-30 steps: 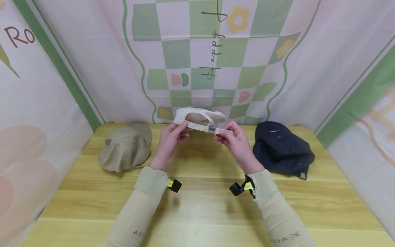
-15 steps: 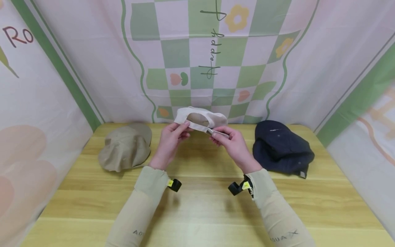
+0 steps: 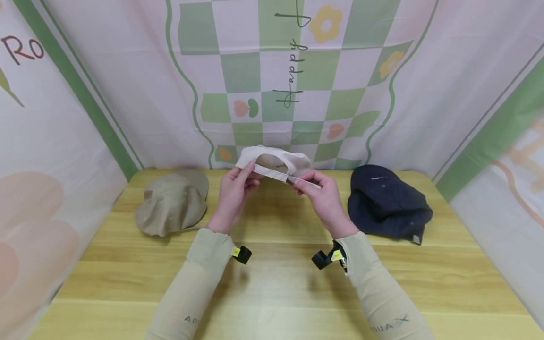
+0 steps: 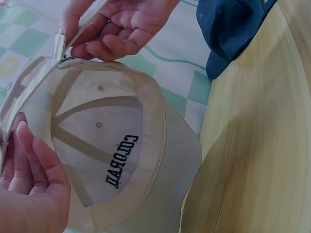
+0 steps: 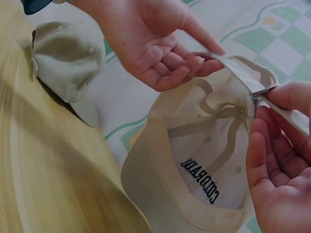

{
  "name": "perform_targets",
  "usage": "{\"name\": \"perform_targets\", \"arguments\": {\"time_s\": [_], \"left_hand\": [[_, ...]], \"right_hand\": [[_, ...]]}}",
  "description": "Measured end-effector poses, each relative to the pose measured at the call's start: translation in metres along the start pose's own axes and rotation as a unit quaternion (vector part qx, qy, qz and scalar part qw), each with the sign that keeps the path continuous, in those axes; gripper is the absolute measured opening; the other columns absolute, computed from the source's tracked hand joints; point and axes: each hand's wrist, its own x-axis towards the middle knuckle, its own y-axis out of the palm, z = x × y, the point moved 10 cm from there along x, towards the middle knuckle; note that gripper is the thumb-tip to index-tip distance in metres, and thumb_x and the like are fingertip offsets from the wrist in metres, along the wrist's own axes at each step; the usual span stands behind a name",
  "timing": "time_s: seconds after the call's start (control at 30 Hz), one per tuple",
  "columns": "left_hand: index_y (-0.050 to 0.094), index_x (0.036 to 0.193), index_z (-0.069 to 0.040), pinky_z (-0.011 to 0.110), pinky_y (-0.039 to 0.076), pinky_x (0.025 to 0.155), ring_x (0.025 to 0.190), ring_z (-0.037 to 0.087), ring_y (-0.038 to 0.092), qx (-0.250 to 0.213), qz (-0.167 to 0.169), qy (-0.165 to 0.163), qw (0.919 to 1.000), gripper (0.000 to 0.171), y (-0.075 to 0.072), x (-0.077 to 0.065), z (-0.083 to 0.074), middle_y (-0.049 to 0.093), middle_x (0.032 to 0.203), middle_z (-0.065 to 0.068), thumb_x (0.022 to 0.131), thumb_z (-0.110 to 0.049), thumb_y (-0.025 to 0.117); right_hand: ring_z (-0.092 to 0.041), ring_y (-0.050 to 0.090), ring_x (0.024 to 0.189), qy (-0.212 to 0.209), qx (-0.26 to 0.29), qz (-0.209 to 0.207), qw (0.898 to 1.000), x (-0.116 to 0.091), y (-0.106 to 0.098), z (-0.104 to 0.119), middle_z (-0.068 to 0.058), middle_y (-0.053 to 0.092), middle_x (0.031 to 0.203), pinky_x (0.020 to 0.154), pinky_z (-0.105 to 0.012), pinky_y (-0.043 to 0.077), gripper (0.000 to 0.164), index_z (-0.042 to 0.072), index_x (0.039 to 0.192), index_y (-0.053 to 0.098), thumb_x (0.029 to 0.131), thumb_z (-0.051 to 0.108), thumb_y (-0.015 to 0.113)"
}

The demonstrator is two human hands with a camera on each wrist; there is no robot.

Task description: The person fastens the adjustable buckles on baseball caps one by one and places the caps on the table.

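Left fingers: thumb and fingers of the left hand (image 3: 231, 196) clamped on one end of the back strap (image 3: 272, 173).
Right fingers: thumb and fingers of the right hand (image 3: 327, 200) pinching the strap at its metal buckle (image 4: 59, 47); loose strap end sticks out past the thumb.
Strap: stretched between both hands, slanting down toward the right hand in head view; lower edge in plain sight.
Off-white baseball cap: (image 3: 299, 163) between the hands, back toward the person, in front of the table's far edge in head view; brim contact with wood, can't tell.
Rear cutout: (image 3: 273, 161) arched edge above strap, fingers at either side.
Cap inside: dark reversed lettering (image 4: 121, 162), "COLORAD" legible; seams and eyelets visible.
Wrists: black wrist cameras (image 3: 243, 255) below the sleeve cuffs (image 3: 210, 250), well apart.
Left side: khaki cap (image 3: 172, 203) on the table, near left hand, strip of wood between.
Right side: navy cap (image 3: 388, 203) on the table, close beside right hand, tighter gap.
Wooden table: (image 3: 272, 288) bare boards between forearms, widening toward the person.
Backdrop: checkered curtain (image 3: 278, 75) just beyond far edge, limits forward room.
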Motion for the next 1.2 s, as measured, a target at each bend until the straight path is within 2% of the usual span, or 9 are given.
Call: {"name": "perform_targets", "arguments": {"time_s": [0.3, 0.57, 0.77, 0.93, 1.03, 1.13, 1.2], "left_hand": [[0.067, 0.093, -0.005, 0.022, 0.053, 0.067, 0.067, 0.011, 0.061, 0.001, -0.011, 0.005, 0.9999, 0.007, -0.003, -0.002, 0.0, 0.068, 0.082, 0.006, 0.099, -0.007, 0.067], [0.065, 0.098, -0.003, 0.025, 0.056, 0.072, 0.07, 0.011, 0.065, 0.016, 0.009, 0.006, 0.9998, 0.004, 0.0, -0.002, 0.0, 0.068, 0.083, 0.004, 0.099, -0.007, 0.067], [0.06, 0.11, 0.003, 0.032, 0.059, 0.079, 0.077, 0.016, 0.072, -0.008, 0.039, 0.011, 0.9991, 0.011, 0.006, -0.004, 0.0, 0.072, 0.092, 0.009, 0.101, -0.002, 0.062], [0.058, 0.116, 0.005, 0.034, 0.058, 0.085, 0.081, 0.018, 0.072, -0.018, 0.046, 0.007, 0.9988, 0.016, 0.008, -0.005, -0.001, 0.072, 0.096, 0.011, 0.102, -0.002, 0.061], [0.057, 0.118, 0.006, 0.035, 0.058, 0.087, 0.083, 0.018, 0.072, -0.018, 0.051, 0.007, 0.9985, 0.018, 0.01, -0.006, -0.002, 0.071, 0.098, 0.013, 0.102, -0.002, 0.061], [0.056, 0.119, 0.006, 0.036, 0.057, 0.088, 0.085, 0.019, 0.073, -0.019, 0.059, 0.008, 0.998, 0.02, 0.012, -0.007, -0.003, 0.071, 0.1, 0.014, 0.102, -0.003, 0.061], [0.057, 0.119, 0.007, 0.036, 0.057, 0.088, 0.085, 0.019, 0.073, -0.019, 0.064, 0.009, 0.9977, 0.02, 0.014, -0.007, -0.003, 0.071, 0.1, 0.014, 0.103, -0.003, 0.06]], "right_hand": [[-0.016, 0.064, 0.074, -0.014, 0.026, -0.015, 0.999, 0.0, -0.004, 0.004, -0.004, 0.069, 0.082, 0.073, -0.03, 0.055, 0.011, 0.004, 0.085, 0.068, 0.094, -0.004, 0.068], [-0.019, 0.066, 0.078, -0.004, 0.06, -0.01, 0.998, 0.0, -0.003, 0.004, -0.005, 0.071, 0.087, 0.071, -0.026, 0.056, 0.016, 0.003, 0.084, 0.062, 0.093, -0.009, 0.065], [-0.019, 0.068, 0.077, 0.014, 0.091, 0.005, 0.996, -0.001, 0.0, -0.001, -0.01, 0.072, 0.086, 0.069, -0.027, 0.056, 0.011, 0.002, 0.089, 0.06, 0.097, -0.005, 0.064], [-0.018, 0.065, 0.071, 0.071, 0.058, 0.001, 0.996, -0.002, -0.002, -0.02, -0.007, 0.073, 0.081, 0.064, -0.025, 0.054, 0.011, 0.003, 0.099, 0.058, 0.101, 0.01, 0.065], [-0.016, 0.065, 0.068, 0.127, 0.016, 0.011, 0.992, -0.004, -0.001, -0.037, -0.005, 0.073, 0.08, 0.061, -0.024, 0.052, 0.025, 0.0, 0.105, 0.06, 0.103, 0.025, 0.064], [-0.017, 0.068, 0.073, 0.173, -0.008, 0.053, 0.983, -0.008, 0.008, -0.051, -0.009, 0.075, 0.089, 0.064, -0.027, 0.053, 0.045, -0.003, 0.117, 0.062, 0.106, 0.04, 0.055], [-0.021, 0.07, 0.083, 0.182, -0.006, 0.092, 0.979, -0.011, 0.016, -0.055, -0.015, 0.075, 0.103, 0.071, -0.031, 0.056, 0.057, -0.006, 0.128, 0.059, 0.108, 0.046, 0.046]]}}
